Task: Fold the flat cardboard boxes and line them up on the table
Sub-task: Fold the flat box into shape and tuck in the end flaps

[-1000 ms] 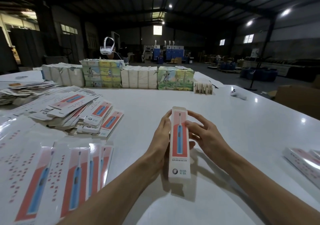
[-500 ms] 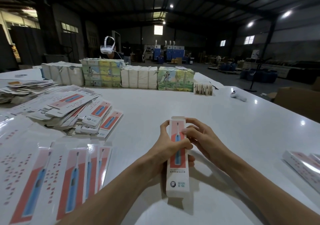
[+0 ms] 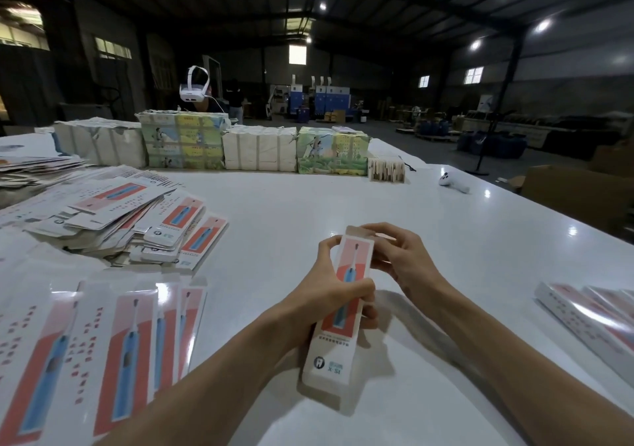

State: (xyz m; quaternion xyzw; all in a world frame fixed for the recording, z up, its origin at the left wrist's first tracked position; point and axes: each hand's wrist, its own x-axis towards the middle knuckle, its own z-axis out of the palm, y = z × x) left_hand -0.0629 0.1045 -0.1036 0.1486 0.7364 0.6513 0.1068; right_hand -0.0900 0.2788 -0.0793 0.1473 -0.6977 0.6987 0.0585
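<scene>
Since the earlier frame the box (image 3: 327, 359) has tilted, its near end swinging left. Flat boxes (image 3: 113, 342) at near left run off the edge. The left hand (image 3: 326, 294) grips the box mid-length over the tabletop (image 3: 308, 205), its thumb hiding part of the printed toothbrush. The box's long axis runs near-left to far-right. The near end reads "X-S1"; the smaller print blurs. The right hand (image 3: 404, 260) pinches the far flap.
</scene>
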